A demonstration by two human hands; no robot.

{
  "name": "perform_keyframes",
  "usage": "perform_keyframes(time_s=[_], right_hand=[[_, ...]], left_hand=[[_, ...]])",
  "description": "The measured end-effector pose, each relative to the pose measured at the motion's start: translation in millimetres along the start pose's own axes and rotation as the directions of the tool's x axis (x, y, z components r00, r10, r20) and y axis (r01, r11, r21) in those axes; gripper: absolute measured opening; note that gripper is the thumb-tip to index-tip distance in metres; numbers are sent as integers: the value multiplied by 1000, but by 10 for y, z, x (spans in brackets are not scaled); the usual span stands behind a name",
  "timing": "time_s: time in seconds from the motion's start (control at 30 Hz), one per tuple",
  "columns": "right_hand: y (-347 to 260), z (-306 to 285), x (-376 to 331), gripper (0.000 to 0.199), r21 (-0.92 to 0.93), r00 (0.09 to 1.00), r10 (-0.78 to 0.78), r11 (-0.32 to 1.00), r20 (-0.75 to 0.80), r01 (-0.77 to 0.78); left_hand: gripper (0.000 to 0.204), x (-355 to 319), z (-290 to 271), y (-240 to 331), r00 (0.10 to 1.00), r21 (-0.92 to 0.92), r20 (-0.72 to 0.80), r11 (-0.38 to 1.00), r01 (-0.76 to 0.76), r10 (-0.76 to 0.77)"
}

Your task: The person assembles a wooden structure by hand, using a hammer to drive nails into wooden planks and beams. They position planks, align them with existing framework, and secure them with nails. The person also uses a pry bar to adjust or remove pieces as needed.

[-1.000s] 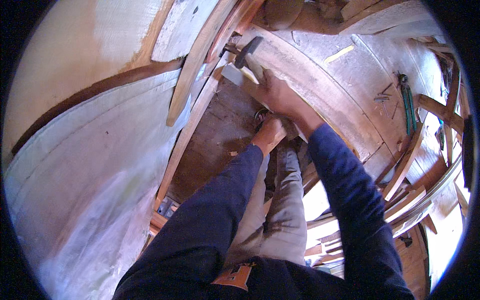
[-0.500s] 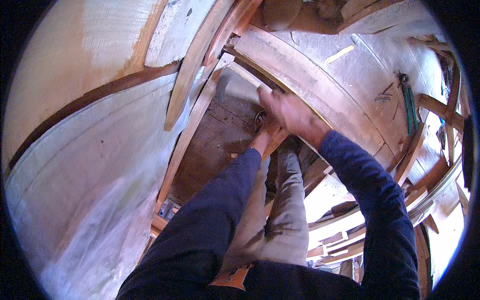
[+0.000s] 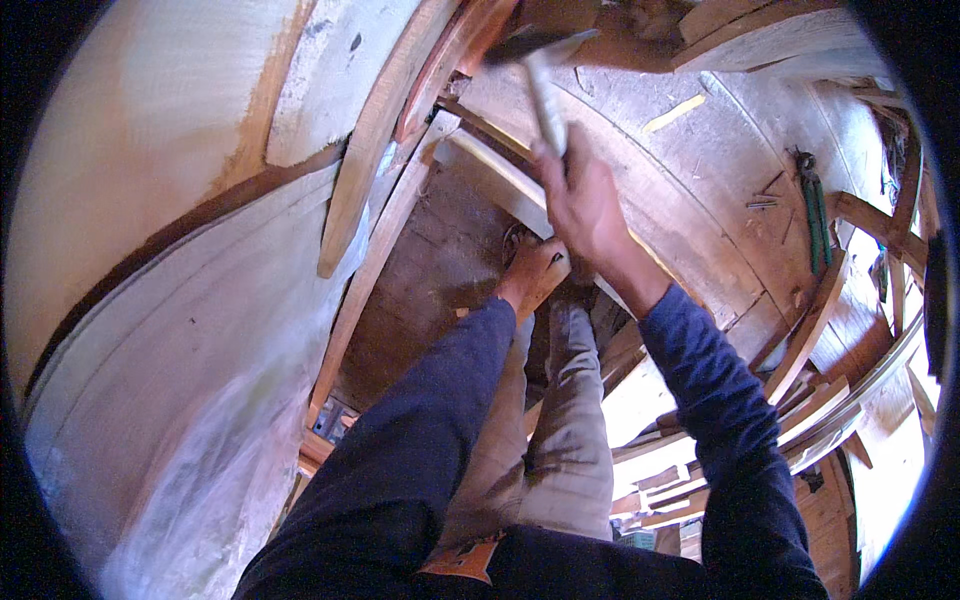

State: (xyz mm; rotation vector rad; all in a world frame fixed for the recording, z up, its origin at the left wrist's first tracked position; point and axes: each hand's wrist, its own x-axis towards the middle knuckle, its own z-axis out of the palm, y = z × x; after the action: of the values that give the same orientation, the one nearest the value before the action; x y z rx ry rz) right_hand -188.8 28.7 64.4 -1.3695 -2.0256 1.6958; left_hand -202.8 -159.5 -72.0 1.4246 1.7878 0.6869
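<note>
1. Hammer [image 3: 544, 100] is sitting between 12 and 1 o'clock, dark head uppermost and blurring, pale handle pointing toward 6.
2. Right hand [image 3: 592, 212], between 1 and 2 o'clock, is grasping the handle. A loosening grip could be letting it twist, likely sending a blow off-line.
3. Left hand [image 3: 538, 274], just off centre toward 2 o'clock, is curling its fingers beside the pale timber [image 3: 490, 168]; cannot tell whether it's grasping it, contact is hiding.
4. Main risk: both hands are staying close together, so a misjudged downswing could be catching left-hand knuckles.
5. Timber is running from 11–12 o'clock down toward the hands; if poorly braced, it could be shifting or splitting when struck.
6. Trouser legs [image 3: 568, 430] are standing toward 5 o'clock, so a dropped hammer could be hitting a foot.
7. Loose nails [image 3: 763, 204] and green-handled pliers [image 3: 818, 225] are lying toward 2–3 o'clock; jolting the planks [image 3: 700, 190] could be scattering the nails.
</note>
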Motion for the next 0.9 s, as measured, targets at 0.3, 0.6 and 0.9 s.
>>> perform_keyframes(time_s=[0.3,0.6,0.9], right_hand=[[-6,-5,314,38,15,923,240,967,300,-256],[61,57,353,38,-81,960,144,988,241,-128],[390,464,176,38,-94,993,59,994,107,-49]], left_hand=[[28,89,-374,418,978,-280,-30,941,190,-207],[29,126,-155,196,989,-228,-56,966,121,-138],[32,59,-344,420,985,-240,3,956,169,-173]])
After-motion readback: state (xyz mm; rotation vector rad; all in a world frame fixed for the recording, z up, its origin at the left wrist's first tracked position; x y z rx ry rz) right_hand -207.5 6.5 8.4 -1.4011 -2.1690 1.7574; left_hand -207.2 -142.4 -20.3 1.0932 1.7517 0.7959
